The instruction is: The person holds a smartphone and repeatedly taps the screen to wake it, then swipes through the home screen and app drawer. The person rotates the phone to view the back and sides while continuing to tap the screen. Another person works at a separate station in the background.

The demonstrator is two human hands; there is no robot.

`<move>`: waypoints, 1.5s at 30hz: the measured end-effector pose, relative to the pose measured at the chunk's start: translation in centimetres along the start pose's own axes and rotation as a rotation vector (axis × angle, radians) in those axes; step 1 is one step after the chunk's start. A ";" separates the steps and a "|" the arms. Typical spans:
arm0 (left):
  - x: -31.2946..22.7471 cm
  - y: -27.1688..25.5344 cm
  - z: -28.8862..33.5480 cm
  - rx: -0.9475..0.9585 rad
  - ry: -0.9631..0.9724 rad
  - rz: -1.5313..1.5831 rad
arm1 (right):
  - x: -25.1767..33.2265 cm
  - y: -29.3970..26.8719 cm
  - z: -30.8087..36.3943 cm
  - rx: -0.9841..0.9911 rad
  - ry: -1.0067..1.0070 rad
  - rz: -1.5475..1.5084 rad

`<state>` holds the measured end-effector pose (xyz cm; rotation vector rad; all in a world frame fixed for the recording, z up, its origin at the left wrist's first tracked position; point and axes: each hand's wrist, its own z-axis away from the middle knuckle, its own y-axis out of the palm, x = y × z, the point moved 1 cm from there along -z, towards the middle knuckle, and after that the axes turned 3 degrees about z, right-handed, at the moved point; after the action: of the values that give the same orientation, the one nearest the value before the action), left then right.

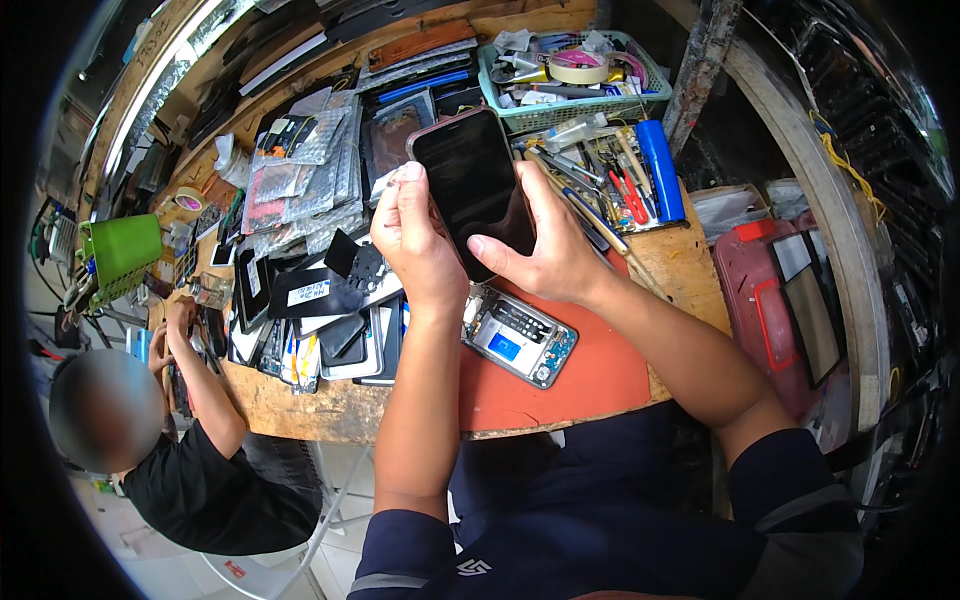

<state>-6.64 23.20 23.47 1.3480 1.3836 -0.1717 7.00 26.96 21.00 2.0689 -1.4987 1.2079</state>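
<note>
Glossy phone screen (472, 178), wooden table (290, 408)

The scuffed wooden workbench (345, 418) here bears a stack of bubble-wrap pouches (325, 180), a heap of phone parts (318, 297) and a pale green plastic basket (590, 114). Near its front edge I see a red-orange mat (605, 355) under an opened smartphone (525, 342).

From my remote seat I can see two rows of dark handwriting (309, 291) on a white label stuck to a black flat panel (348, 301). I also pick out a white angular emblem (474, 567) on the wearer's dark blue garment (600, 545), and small red print (235, 569) on the white seat (266, 579) at lower left, too tiny for me to resolve. Inside the opened phone (522, 337) I find a blue square marking (503, 346) on white; any lettering there blurs on my feed.
</note>
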 end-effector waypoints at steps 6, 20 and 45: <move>-0.1 0.0 0.0 0.008 0.011 0.000 | 0.0 0.4 -0.1 -0.028 -0.004 -0.120; 0.6 -0.2 0.4 0.088 -0.039 -0.045 | -1.3 -0.5 -0.3 -0.224 0.127 -0.002; 0.1 -0.4 -0.6 -0.026 0.018 -0.009 | -0.9 0.1 0.2 0.053 -0.027 -0.027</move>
<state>-7.32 23.57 23.41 1.3251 1.4028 -0.1473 6.88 27.37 20.16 2.1403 -1.4607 1.2270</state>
